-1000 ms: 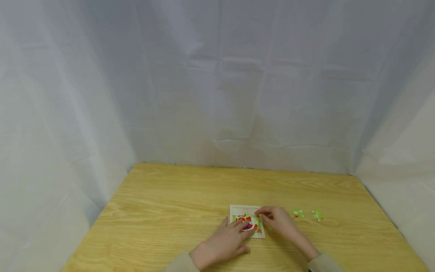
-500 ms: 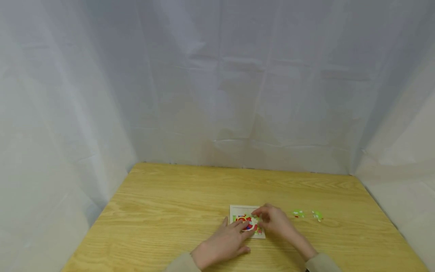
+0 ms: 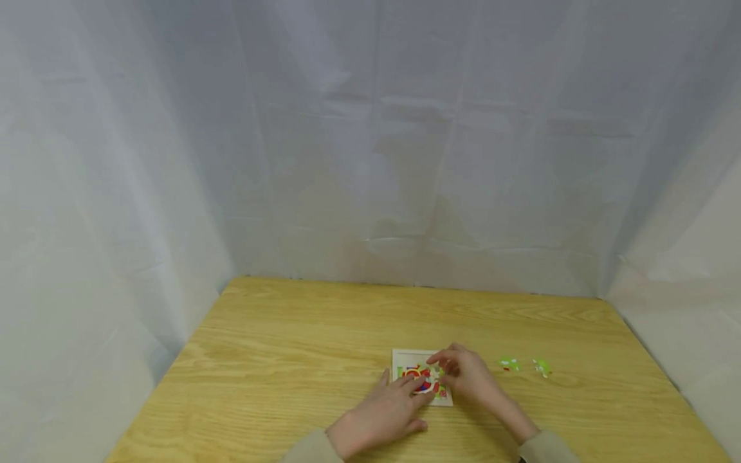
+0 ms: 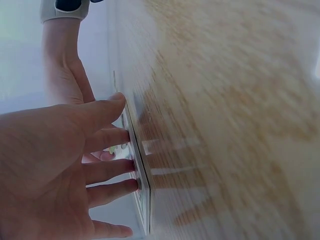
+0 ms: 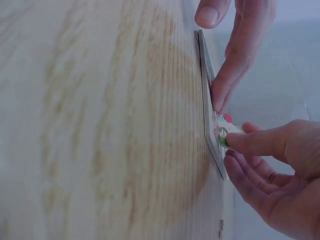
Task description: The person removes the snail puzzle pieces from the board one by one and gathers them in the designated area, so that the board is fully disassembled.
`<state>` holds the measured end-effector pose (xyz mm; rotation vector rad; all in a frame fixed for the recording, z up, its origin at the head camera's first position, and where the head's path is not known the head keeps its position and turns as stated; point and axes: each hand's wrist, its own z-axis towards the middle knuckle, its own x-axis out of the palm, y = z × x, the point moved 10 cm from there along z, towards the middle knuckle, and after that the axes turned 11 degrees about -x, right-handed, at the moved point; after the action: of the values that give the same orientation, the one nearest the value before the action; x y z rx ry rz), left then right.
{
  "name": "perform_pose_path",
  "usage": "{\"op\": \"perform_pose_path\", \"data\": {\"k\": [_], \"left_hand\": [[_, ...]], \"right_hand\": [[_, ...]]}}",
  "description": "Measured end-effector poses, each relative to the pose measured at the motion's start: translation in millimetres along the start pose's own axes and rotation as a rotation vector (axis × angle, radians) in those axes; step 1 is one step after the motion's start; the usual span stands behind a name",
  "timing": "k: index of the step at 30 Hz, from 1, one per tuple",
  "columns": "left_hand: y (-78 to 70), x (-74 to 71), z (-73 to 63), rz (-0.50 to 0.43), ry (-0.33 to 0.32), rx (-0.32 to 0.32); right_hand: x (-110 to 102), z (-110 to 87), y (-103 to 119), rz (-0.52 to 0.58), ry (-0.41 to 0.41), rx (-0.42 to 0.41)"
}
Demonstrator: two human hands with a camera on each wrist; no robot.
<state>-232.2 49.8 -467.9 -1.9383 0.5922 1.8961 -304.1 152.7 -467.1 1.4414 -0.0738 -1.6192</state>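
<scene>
A small square puzzle board (image 3: 411,357) with a pale frame and a red, green and blue picture lies flat on the table. My left hand (image 3: 382,411) rests on its lower left part, fingers spread and fairly straight, fingertips on the surface as the left wrist view shows. Over the board's right side, my right hand (image 3: 469,381) pinches a white and green puzzle piece (image 5: 233,129) between thumb and fingers. In the right wrist view this piece stands tilted at the board's surface, partly hidden by the thumb. The left hand covers part of the picture.
Two loose green and white puzzle pieces lie right of the board, one nearer (image 3: 509,364) and one farther right (image 3: 542,368). The wooden table (image 3: 278,347) is enclosed by pale sheeting (image 3: 405,161) behind and at both sides.
My right hand has shifted slightly left and inward over the board, its fingers bending more over the piece. The left hand and the loose pieces stay put.
</scene>
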Motion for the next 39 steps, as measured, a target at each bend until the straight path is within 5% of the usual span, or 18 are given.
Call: {"op": "perform_pose_path", "data": {"k": [9,22,39], "left_hand": [[1.3,2.6,0.7,-0.022,0.022,-0.002],[0.3,2.6,0.3,-0.022,0.008,0.012],[1.3,5.1,-2.4,-0.04,0.012,0.004]], "right_hand": [[3,-5.3,-10,0.113,0.008,0.066],[-20,-10.9,-27,0.157,-0.094,0.117],[-52,-36.0,-43,0.143,-0.141,0.066]]}}
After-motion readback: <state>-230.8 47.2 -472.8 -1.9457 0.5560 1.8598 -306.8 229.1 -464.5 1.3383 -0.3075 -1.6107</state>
